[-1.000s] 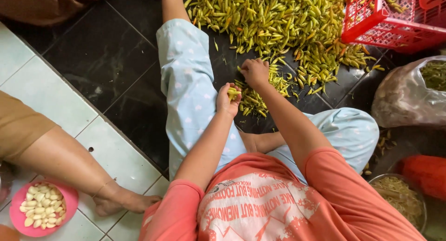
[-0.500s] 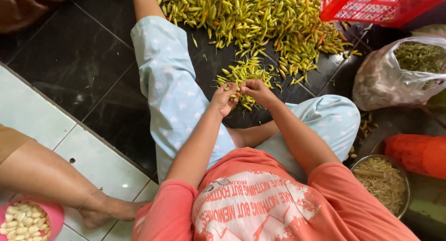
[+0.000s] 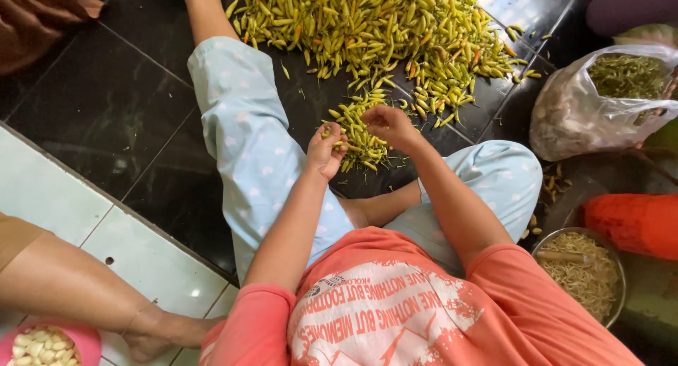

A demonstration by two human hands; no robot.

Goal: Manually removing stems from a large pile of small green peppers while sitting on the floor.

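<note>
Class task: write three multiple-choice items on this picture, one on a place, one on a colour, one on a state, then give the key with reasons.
1. Where does the pink bowl lie?
A. lower left corner
B. top right
C. on the lap

2. What colour are most chillies in the pile?
A. purple
B. yellow-green
C. white

3. What is the left hand doing?
A. lying flat on the floor
B. holding a chilli
C. gripping the plastic bag

Key: 1 A, it shows at the lower left edge, beside another person's foot. 2 B, the heap is yellow-green with a few orange ones. 3 B, its fingers curl round a chilli, close to the right hand.
</note>
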